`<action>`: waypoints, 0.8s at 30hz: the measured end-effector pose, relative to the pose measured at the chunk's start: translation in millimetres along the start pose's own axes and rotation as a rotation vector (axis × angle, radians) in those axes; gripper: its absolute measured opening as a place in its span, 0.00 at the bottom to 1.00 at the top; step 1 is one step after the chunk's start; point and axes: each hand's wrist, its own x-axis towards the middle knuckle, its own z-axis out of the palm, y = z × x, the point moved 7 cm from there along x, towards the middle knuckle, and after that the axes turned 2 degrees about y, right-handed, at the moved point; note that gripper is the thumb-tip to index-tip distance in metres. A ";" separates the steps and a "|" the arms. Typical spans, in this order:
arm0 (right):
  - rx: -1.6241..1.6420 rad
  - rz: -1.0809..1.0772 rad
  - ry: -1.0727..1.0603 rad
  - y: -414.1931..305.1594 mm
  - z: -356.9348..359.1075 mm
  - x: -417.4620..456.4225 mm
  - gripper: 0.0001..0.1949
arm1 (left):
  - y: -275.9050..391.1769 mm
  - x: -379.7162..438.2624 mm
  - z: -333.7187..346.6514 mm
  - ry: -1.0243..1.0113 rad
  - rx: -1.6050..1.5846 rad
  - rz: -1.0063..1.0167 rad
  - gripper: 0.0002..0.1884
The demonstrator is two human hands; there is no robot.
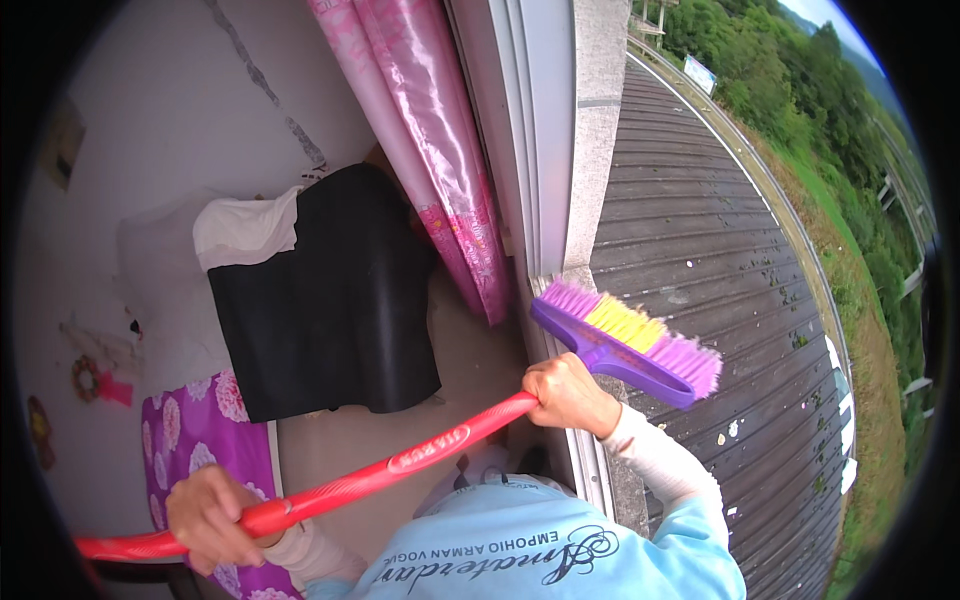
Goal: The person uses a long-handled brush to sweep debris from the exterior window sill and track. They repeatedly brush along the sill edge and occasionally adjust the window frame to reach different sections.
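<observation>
Both hands grip the red handle (405, 456) of a broom, which crosses in front of my body. My left hand (214, 514) is wrapped around the handle at the lower left, its fingers partly spread over the tube. Close to the broom's head, my right hand (571, 394) is closed around the upper end of the handle. The purple broom head (637, 360) has purple and yellow bristles (628, 322) turned upward. It reaches past the window frame, above the dark ribbed roof (697, 225) outside.
A pink satin curtain (431, 135) hangs beside the sliding window frame (536, 150). Indoors, a black cover (330, 315) with a white cloth (247, 229) drapes over something, near a purple floral cloth (199, 442). Pale debris (727, 431) dots the roof; trees (795, 90) stand beyond.
</observation>
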 end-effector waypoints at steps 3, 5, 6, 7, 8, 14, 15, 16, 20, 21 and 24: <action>-0.038 0.034 0.057 35.6 19.5 2.3 0.08 | -48.5 0.1 94.6 -0.606 -0.279 -0.533 0.17; -0.100 0.036 0.081 29.7 19.7 1.3 0.07 | -49.0 2.4 99.7 -0.664 -0.291 -0.511 0.17; -0.128 0.035 0.086 17.8 11.1 3.0 0.06 | -45.4 6.1 87.7 -0.683 -0.250 -0.503 0.20; -0.168 0.038 0.092 4.9 0.5 4.4 0.06 | -41.6 8.7 70.5 -0.649 -0.289 -0.502 0.19; -0.161 0.042 0.080 -8.1 -6.8 8.2 0.06 | -37.2 9.0 50.3 -0.614 -0.328 -0.500 0.18; -0.075 0.024 0.021 23.1 27.8 -0.3 0.06 | -29.8 -3.2 31.2 -0.481 -0.425 -0.519 0.16; -0.079 0.035 0.031 37.1 31.6 -1.6 0.06 | -42.8 -5.2 84.2 -0.517 -0.320 -0.527 0.19; -0.104 0.040 0.100 41.8 24.6 -0.3 0.07 | -49.4 -3.2 97.8 -0.610 -0.341 -0.545 0.18; -0.214 0.074 0.075 13.6 -11.7 -0.6 0.07 | -48.9 13.0 68.2 -0.571 -0.292 -0.557 0.17; -0.198 0.057 0.057 -1.5 -9.8 -3.9 0.07 | -44.0 14.6 56.5 -0.485 -0.300 -0.576 0.17; -0.070 -0.016 0.040 -22.6 6.0 2.2 0.06 | -10.6 24.8 89.6 -0.520 -0.630 -0.422 0.19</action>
